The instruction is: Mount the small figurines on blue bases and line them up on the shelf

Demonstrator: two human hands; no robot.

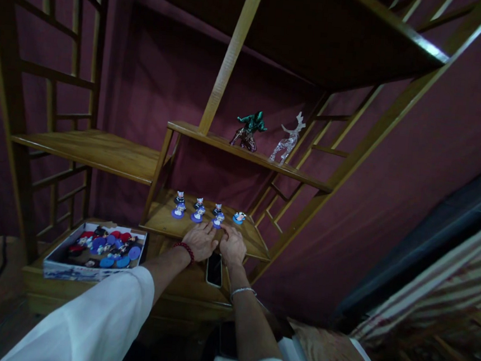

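My left hand (201, 240), with a red bead bracelet at the wrist, rests at the front of the low shelf (163, 222), fingers stretched forward. Its fingertips are at a small purple-based figurine (218, 219); whether they touch it I cannot tell. On the figurine's right side is my right hand (233, 247), a silver bracelet on its wrist, its fingers extended and slightly bent. Two similar purple-based figurines, a left one (179, 211) and a middle one (198, 214), stand in line with it. Behind them is a row of small dark figurines (198, 202). A blue-based figurine (239, 217) sits farther right.
An open box (89, 274) of jumbled figurines and discs stands at lower left. Below my hands lies a phone (214, 270). The shelf above bears a green-and-bronze crouching figure (251, 130) and a clear deer ornament (287, 139). A slanting wooden post (233, 56) rises from it.
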